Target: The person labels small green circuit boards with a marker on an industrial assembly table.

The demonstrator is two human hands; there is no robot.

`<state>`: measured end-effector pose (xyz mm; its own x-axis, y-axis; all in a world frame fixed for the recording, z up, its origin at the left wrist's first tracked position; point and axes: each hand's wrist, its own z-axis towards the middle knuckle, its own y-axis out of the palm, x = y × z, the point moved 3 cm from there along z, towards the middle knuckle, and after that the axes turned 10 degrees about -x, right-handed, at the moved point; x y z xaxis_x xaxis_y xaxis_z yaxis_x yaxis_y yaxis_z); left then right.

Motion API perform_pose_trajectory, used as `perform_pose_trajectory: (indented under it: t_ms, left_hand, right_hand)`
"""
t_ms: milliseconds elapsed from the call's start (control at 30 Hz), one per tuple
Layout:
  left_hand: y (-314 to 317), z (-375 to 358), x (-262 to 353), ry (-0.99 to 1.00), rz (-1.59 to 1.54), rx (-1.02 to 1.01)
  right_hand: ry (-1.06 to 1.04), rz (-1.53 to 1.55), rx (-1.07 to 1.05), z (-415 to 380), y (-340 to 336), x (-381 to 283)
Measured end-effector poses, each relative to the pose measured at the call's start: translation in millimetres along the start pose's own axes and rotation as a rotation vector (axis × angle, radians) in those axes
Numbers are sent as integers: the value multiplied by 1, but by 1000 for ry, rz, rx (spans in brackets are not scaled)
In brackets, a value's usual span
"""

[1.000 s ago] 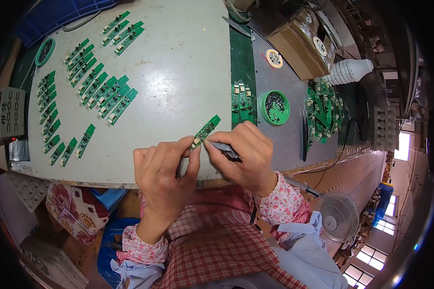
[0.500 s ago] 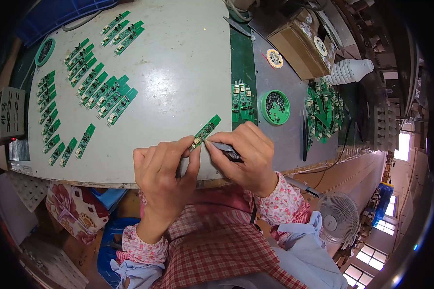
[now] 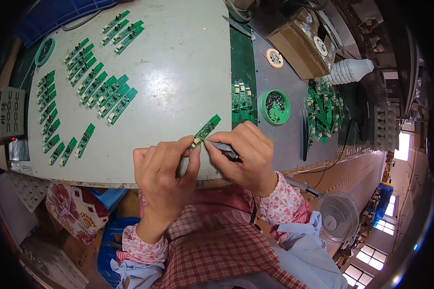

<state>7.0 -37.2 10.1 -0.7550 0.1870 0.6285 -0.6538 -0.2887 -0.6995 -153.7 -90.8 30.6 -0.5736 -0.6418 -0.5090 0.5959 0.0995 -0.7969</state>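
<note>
A small green circuit board (image 3: 208,128) lies tilted near the front edge of the pale work surface. My left hand (image 3: 165,168) pinches its lower end, by the white connector, between thumb and index finger. Tweezers (image 3: 225,148), dark grey and partly hidden by the fingers, are held in my right hand (image 3: 248,156), with their tip touching the board beside the connector. Whatever sits between the tips is too small to make out. Rows of similar boards (image 3: 122,107) lie to the left, and a few more (image 3: 243,102) stand side by side on the green strip at right.
A green round dish (image 3: 276,107) of small dark parts sits right of the strip, next to a heap of boards (image 3: 325,111). Behind are a cardboard box (image 3: 298,45) and a reel (image 3: 274,58). Another dish (image 3: 45,52) is at far left. A fan (image 3: 339,216) stands lower right.
</note>
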Motion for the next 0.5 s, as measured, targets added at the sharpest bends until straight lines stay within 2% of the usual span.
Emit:
perform_pose_trajectory:
  t_ms: [500]
  left_hand:
    - [-1, 1, 0, -2, -26, -4]
  right_hand:
    - [50, 87, 109, -3, -8, 4]
